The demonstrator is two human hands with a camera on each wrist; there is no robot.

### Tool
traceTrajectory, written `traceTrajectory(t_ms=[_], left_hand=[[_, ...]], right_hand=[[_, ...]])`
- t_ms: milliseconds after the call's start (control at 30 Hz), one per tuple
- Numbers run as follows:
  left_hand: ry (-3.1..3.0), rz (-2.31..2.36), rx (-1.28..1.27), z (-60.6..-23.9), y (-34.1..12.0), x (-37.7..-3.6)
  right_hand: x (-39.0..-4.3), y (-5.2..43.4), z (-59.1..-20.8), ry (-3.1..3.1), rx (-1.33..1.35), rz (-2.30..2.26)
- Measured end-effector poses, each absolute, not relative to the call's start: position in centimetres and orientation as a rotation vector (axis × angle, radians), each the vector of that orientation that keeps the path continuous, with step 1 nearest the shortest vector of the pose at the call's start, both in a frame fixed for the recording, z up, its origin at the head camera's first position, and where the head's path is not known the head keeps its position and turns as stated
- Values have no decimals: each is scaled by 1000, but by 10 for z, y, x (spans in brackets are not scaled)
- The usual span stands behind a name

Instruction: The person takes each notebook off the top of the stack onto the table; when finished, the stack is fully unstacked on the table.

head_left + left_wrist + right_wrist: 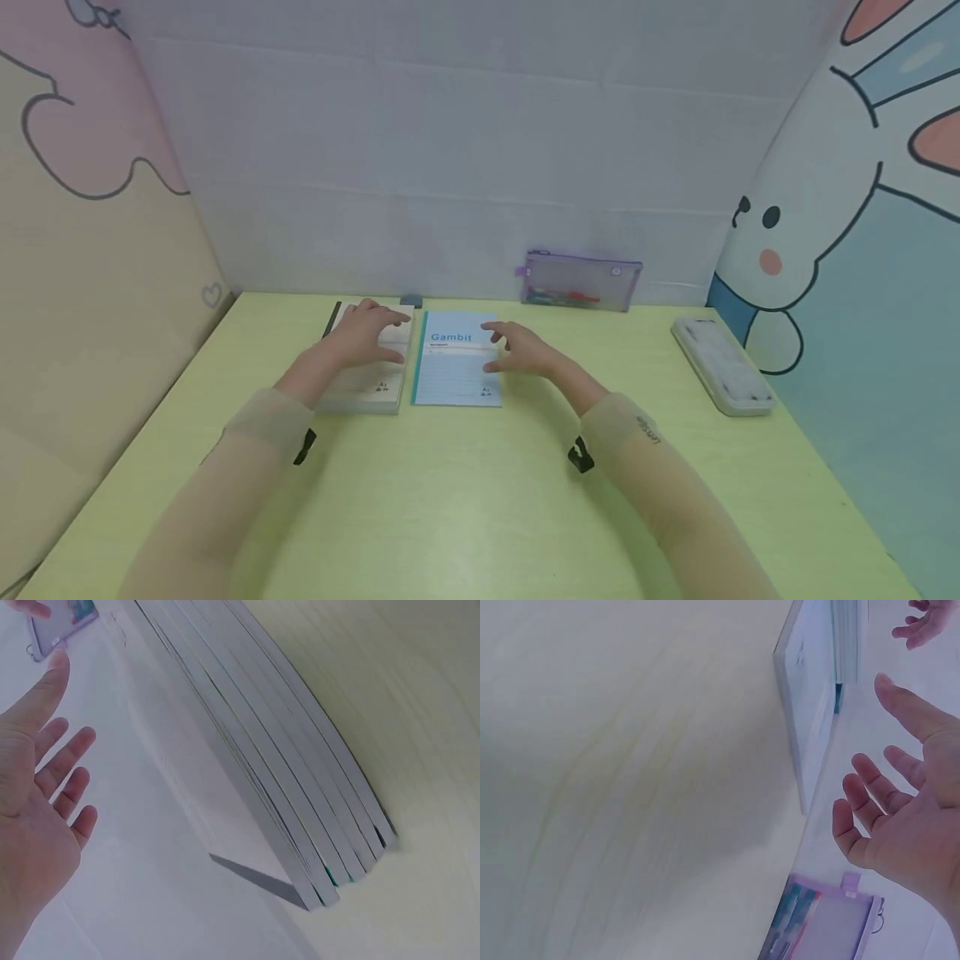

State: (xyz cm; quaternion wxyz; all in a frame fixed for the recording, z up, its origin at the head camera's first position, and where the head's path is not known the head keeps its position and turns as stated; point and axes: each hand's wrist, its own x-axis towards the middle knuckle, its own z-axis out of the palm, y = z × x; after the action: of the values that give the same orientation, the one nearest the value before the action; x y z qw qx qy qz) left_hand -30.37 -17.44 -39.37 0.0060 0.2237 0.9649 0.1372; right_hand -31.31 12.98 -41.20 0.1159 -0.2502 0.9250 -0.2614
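Blue notebook [457, 371]: a thin pale-blue book with a teal spine strip, the word "Gambit" printed in blue near its top and ruled lines below; it lies flat on the desk [465, 492], just right of the stack and almost touching it.
Stack of notebooks [367, 375]: pale, cream-topped, lying flat at the far left-middle of the desk; the left wrist view shows about seven thin books by their edges [315, 825].
Left hand [369, 333]: fingers straight and spread, lying over the top of the stack; whether the palm presses down cannot be told.
Right hand [519, 348]: fingers spread and relaxed, holding nothing, over the right edge of the blue notebook.
Pencil pouch [581, 281]: one clear pouch with purple trim and zip, leaning on the back wall; inside are red, green and blue things, too small to name or count.
White case [722, 365]: one long, closed, whitish box near the right wall; contents hidden.
Small grey thing [411, 301]: one, behind the stack, too small to name.
Count: one loose blue notebook, one stack, one pouch, one case.
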Motion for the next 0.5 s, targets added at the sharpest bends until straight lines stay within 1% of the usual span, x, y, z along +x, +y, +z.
traceTrajectory(t_ms=[233, 500], left_hand=[[3077, 491, 675, -391, -214, -296], [3078, 471, 577, -398, -256, -286]], right_hand=[[-305, 104, -403, 2709, -821, -779], [-302, 75, -409, 2707, -873, -833]])
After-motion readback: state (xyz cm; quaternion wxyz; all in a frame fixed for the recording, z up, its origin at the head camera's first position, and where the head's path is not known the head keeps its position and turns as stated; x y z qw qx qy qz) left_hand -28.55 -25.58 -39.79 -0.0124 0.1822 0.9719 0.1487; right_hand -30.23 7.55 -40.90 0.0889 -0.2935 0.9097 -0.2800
